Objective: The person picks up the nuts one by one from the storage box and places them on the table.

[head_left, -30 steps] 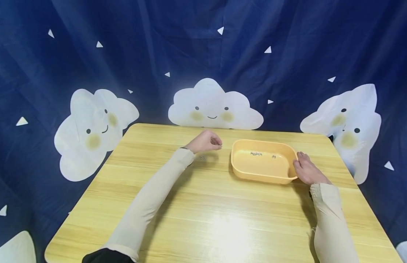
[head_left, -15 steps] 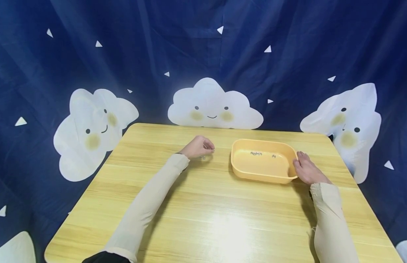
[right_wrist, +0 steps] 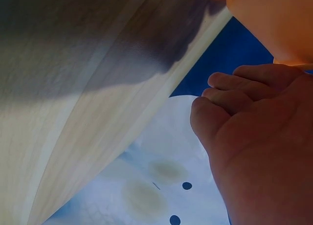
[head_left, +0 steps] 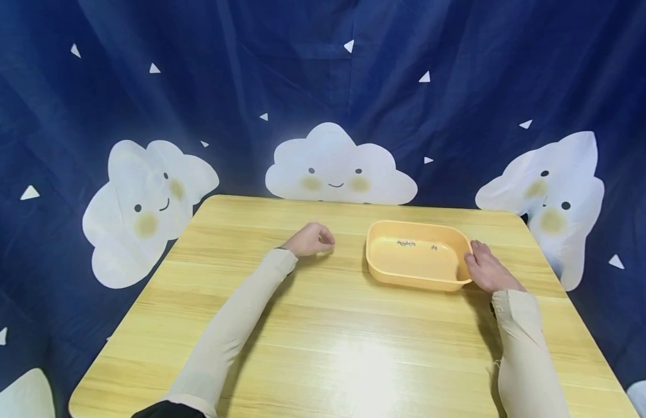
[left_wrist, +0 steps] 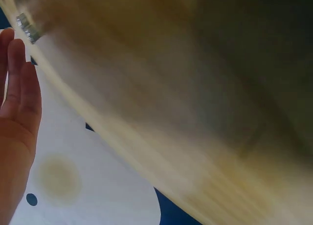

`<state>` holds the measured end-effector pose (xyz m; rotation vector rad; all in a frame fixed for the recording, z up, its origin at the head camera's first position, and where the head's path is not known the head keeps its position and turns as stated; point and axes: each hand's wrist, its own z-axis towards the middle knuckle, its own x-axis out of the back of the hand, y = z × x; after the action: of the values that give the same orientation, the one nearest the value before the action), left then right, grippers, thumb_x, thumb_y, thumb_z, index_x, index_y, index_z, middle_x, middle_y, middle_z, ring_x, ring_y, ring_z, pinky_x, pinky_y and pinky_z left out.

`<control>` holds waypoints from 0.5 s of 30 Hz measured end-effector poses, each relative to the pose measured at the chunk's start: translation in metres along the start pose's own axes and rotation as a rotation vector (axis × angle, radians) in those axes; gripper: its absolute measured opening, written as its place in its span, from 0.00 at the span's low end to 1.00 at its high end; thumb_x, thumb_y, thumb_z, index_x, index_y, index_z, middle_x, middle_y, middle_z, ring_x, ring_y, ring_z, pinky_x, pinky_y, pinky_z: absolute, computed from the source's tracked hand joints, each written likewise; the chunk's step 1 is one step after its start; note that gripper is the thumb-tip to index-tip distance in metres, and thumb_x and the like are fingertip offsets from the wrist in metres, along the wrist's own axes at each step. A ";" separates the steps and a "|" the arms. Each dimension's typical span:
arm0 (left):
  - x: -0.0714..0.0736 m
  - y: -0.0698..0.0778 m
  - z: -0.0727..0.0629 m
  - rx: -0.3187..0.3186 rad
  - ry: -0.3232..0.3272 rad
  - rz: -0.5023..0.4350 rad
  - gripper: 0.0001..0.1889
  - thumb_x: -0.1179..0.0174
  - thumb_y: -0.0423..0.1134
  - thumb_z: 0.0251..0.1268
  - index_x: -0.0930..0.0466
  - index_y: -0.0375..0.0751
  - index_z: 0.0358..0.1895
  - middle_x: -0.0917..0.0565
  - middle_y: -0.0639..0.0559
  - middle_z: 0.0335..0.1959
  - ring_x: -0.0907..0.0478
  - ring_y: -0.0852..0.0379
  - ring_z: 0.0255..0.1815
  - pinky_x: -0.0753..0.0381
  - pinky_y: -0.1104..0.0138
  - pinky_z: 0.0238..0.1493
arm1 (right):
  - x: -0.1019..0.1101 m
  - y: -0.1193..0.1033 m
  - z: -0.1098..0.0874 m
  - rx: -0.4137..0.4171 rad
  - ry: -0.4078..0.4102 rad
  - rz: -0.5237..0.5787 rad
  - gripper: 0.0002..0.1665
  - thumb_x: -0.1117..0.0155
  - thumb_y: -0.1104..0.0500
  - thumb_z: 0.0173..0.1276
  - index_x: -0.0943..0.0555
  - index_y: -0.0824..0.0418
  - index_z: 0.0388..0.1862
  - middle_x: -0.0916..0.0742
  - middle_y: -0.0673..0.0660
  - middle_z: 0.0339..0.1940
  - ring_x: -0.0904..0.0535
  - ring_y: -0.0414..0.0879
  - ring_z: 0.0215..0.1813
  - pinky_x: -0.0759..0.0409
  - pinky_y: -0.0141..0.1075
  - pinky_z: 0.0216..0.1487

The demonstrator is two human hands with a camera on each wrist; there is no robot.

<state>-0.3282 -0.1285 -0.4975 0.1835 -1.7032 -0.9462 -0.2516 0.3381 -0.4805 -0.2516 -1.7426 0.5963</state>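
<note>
left hand (head_left: 309, 239): left of the tray and well apart from it, low over the table, thumb and forefinger bent toward each other; cannot tell whether they pinch anything.
loose silver pieces (left_wrist: 28, 28): left of the tray, on the table, just beside the left hand's fingertips.
yellow tray (head_left: 417, 280): between both hands, upright on the table.
silver pieces inside (head_left: 406, 244): clustered on the tray's floor, near its far wall; one lies apart, nearer the right hand.
right hand (head_left: 491, 270): at the tray's right end, thumb hooked over the rim, gripping it.
</note>
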 end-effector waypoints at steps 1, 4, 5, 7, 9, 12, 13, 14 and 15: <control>0.000 -0.001 0.000 -0.005 -0.003 0.006 0.06 0.31 0.37 0.67 0.12 0.41 0.43 0.09 0.47 0.45 0.14 0.50 0.51 0.16 0.57 0.62 | 0.000 0.000 0.000 0.002 0.000 -0.001 0.42 0.77 0.49 0.85 0.58 0.87 0.76 0.52 0.88 0.77 0.61 0.83 0.80 0.55 0.70 0.80; -0.001 -0.007 0.001 -0.034 -0.003 0.032 0.05 0.31 0.37 0.67 0.12 0.41 0.42 0.10 0.48 0.45 0.14 0.50 0.52 0.17 0.57 0.62 | 0.000 0.001 0.001 -0.001 -0.002 0.004 0.42 0.77 0.49 0.85 0.58 0.87 0.76 0.52 0.88 0.78 0.62 0.82 0.80 0.56 0.70 0.80; -0.001 -0.008 0.001 -0.044 -0.005 0.042 0.05 0.31 0.37 0.66 0.12 0.41 0.41 0.10 0.48 0.45 0.15 0.50 0.52 0.17 0.58 0.62 | 0.000 0.001 0.001 -0.001 -0.001 0.004 0.42 0.77 0.49 0.85 0.58 0.87 0.77 0.52 0.88 0.78 0.62 0.82 0.80 0.56 0.70 0.80; -0.001 -0.007 0.000 -0.044 -0.009 0.060 0.04 0.30 0.36 0.66 0.12 0.41 0.40 0.11 0.48 0.45 0.16 0.50 0.52 0.17 0.58 0.62 | 0.000 0.001 0.001 0.000 0.000 0.002 0.42 0.77 0.49 0.85 0.58 0.87 0.77 0.52 0.88 0.78 0.61 0.82 0.80 0.56 0.70 0.80; -0.001 -0.006 0.000 -0.046 -0.019 0.078 0.03 0.30 0.35 0.65 0.12 0.41 0.39 0.12 0.47 0.46 0.17 0.50 0.54 0.19 0.57 0.64 | 0.000 0.001 0.001 0.003 0.005 -0.001 0.42 0.77 0.49 0.85 0.58 0.87 0.76 0.52 0.88 0.77 0.61 0.83 0.80 0.55 0.70 0.80; -0.001 -0.006 -0.001 -0.050 -0.029 0.104 0.02 0.30 0.35 0.64 0.12 0.40 0.37 0.13 0.46 0.49 0.19 0.48 0.58 0.22 0.56 0.68 | -0.001 0.001 0.001 0.008 0.010 -0.007 0.41 0.77 0.50 0.85 0.57 0.88 0.76 0.51 0.89 0.77 0.60 0.83 0.79 0.54 0.70 0.80; -0.001 -0.006 -0.001 -0.051 -0.029 0.112 0.02 0.30 0.35 0.64 0.11 0.40 0.37 0.14 0.45 0.49 0.20 0.48 0.59 0.23 0.56 0.69 | -0.001 0.001 0.001 0.008 0.011 -0.009 0.41 0.76 0.51 0.85 0.57 0.88 0.76 0.51 0.89 0.77 0.59 0.83 0.79 0.54 0.70 0.80; -0.001 -0.007 -0.001 -0.052 -0.029 0.121 0.02 0.30 0.35 0.64 0.11 0.40 0.37 0.14 0.45 0.50 0.20 0.48 0.59 0.24 0.56 0.70 | -0.001 0.001 0.001 0.009 0.012 -0.009 0.41 0.76 0.51 0.85 0.57 0.88 0.76 0.51 0.89 0.77 0.59 0.83 0.79 0.54 0.71 0.79; -0.001 -0.007 -0.001 -0.051 -0.029 0.126 0.02 0.30 0.35 0.64 0.11 0.40 0.36 0.15 0.45 0.51 0.21 0.48 0.60 0.25 0.55 0.71 | -0.001 0.000 0.000 0.007 0.011 -0.010 0.41 0.76 0.51 0.85 0.57 0.88 0.76 0.50 0.89 0.77 0.59 0.83 0.79 0.54 0.70 0.80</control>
<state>-0.3295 -0.1333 -0.5025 0.0282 -1.6951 -0.9008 -0.2519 0.3377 -0.4813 -0.2406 -1.7302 0.5927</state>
